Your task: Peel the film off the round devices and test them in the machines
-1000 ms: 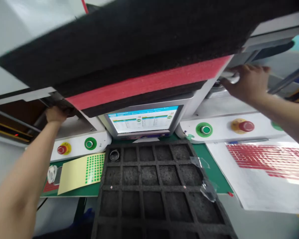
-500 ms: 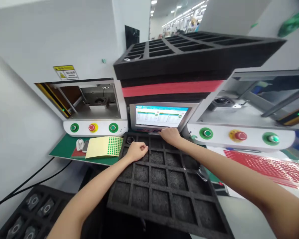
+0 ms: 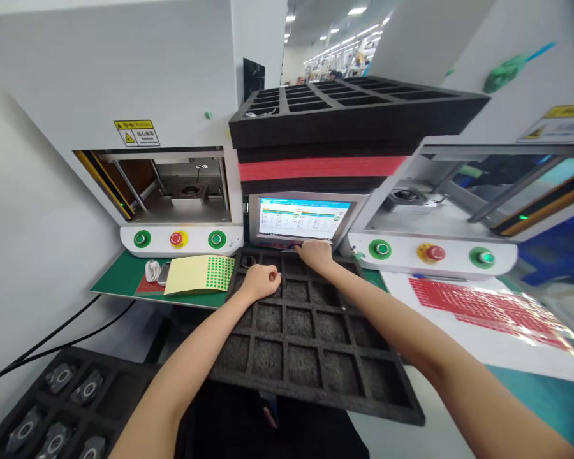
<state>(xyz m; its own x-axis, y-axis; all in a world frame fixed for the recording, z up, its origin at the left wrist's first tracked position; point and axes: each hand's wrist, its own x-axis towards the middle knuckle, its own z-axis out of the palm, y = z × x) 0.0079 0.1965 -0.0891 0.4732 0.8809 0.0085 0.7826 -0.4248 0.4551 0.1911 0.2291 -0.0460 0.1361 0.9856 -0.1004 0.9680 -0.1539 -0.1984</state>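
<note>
A black foam tray (image 3: pixel 300 366) with square compartments lies in front of me, its far edge below the monitor. My left hand (image 3: pixel 262 282) is closed over the tray's far left part, fingers curled in; whatever they hold, if anything, is hidden. Just behind it, a dark round part (image 3: pixel 248 261) sits in the far left corner compartment. At the tray's far edge, close under the monitor screen (image 3: pixel 302 220), my right hand (image 3: pixel 316 256) is closed with the fingers bent; their grip is hidden from view. The near compartments hold nothing I can see.
Stacked foam trays (image 3: pixel 349 121) stand above the monitor. Two machines flank it, with button panels (image 3: pixel 179 238) in front. A yellow sticker sheet (image 3: pixel 189 275) lies left, red sticker sheets (image 3: pixel 483 312) right. Another foam tray (image 3: pixel 119 401) with wrapped parts is at lower left.
My view has tilted and shifted slightly, so more of the right machine shows. Both hands stay in nearly the same places over the tray. A shiny item near the tray's right side is now out of sight.
</note>
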